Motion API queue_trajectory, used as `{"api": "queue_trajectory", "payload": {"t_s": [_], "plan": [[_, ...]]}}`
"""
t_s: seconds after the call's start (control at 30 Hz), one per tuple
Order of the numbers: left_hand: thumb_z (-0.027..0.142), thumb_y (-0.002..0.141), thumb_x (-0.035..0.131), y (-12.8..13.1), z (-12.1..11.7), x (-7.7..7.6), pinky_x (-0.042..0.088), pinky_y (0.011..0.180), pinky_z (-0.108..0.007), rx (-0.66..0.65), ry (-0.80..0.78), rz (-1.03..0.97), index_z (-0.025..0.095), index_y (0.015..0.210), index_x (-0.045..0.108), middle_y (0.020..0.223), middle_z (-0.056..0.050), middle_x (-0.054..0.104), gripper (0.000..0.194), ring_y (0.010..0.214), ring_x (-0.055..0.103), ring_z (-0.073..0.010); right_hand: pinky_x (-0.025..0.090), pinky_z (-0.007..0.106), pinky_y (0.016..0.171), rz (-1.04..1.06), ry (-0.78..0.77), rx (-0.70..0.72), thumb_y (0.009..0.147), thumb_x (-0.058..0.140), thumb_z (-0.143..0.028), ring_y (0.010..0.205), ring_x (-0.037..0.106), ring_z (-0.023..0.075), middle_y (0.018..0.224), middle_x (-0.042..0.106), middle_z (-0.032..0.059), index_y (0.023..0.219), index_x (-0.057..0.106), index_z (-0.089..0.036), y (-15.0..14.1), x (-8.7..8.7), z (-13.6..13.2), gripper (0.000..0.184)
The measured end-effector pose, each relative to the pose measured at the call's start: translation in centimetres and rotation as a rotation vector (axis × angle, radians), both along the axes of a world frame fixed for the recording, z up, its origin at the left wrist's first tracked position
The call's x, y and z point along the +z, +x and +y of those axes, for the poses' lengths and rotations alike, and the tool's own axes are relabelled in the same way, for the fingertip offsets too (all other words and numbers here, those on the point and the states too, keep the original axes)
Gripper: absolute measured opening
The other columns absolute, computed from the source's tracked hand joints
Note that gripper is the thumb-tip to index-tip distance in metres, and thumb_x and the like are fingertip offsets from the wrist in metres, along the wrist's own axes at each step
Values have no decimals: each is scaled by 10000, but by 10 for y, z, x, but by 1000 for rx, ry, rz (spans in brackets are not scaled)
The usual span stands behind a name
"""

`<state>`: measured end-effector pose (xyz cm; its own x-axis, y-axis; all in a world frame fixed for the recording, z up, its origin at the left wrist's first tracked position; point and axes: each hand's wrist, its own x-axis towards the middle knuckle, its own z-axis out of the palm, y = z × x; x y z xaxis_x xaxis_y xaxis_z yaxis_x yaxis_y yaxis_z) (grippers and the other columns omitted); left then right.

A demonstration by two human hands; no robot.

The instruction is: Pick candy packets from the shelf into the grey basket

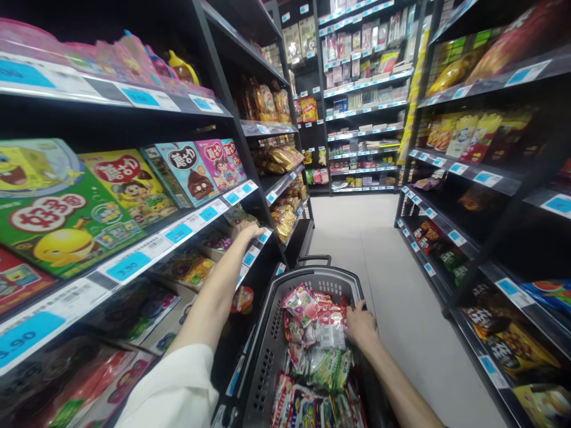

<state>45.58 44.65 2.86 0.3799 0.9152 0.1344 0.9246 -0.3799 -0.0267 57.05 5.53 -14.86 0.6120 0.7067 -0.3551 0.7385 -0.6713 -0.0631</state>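
A grey shopping basket (263,351) is in front of me, holding many small candy and snack packets (328,333) in pink, red and green wrappers. My right hand (360,324) is closed round the basket's right rim. To the left, my left hand (247,230) reaches into a lower shelf, at the front of a display box with small greenish packets (238,214). Its fingers are small and partly hidden, so I cannot make out whether they grip anything. Beside it on that shelf are purple packets (219,241) and boxes of orange and brown sweets (187,267).
Boxed snacks (129,184) line the left shelf above my arm, over a price-tag rail (178,233). Bagged bread (267,101) stands farther along. Right-hand shelves (468,166) carry snack bags. The tiled aisle floor (352,232) runs to a back shelf (366,89) of small goods.
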Motion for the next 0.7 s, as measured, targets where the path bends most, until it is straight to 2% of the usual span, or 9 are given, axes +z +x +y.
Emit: {"api": "queue_trajectory", "payload": {"t_s": [0.13,0.23,0.37,0.57,0.7], "plan": [[460,871,680,-1,-8,-6,464,1090,-526,-40,72,1,64,1361,622,1451,-312,543,633,1367,516,-448,557,560,861,10,1,7,875,673,-392,1241,613,444,1588,270,358,1455,539,-149,0,1,-1,643],[428,924,613,0,-13,-9,410,1133,-556,-31,119,-8,57,1362,620,1510,-317,461,574,1426,424,-452,561,542,864,7,3,13,894,646,-371,1248,612,440,1588,271,358,1469,530,-142,0,3,-3,630],[448,927,607,2,-11,-11,446,1074,-567,19,117,-5,93,1274,700,1467,-319,497,505,1362,465,-480,565,511,860,-4,1,20,912,617,-335,1234,623,431,1583,277,364,1481,526,-127,0,4,-3,613],[533,882,642,3,-4,-9,482,1032,-574,30,79,45,108,1308,690,1423,-313,566,603,1341,499,-505,565,487,851,-19,-9,30,923,603,-355,1217,637,423,1574,280,378,1484,521,-118,0,3,-2,615],[530,869,642,2,-1,-4,486,1054,-553,23,25,101,109,1315,685,1396,-287,613,614,1338,533,-479,567,496,855,-28,-12,37,921,604,-383,1219,638,421,1576,283,375,1480,526,-125,0,3,-3,620]]}}
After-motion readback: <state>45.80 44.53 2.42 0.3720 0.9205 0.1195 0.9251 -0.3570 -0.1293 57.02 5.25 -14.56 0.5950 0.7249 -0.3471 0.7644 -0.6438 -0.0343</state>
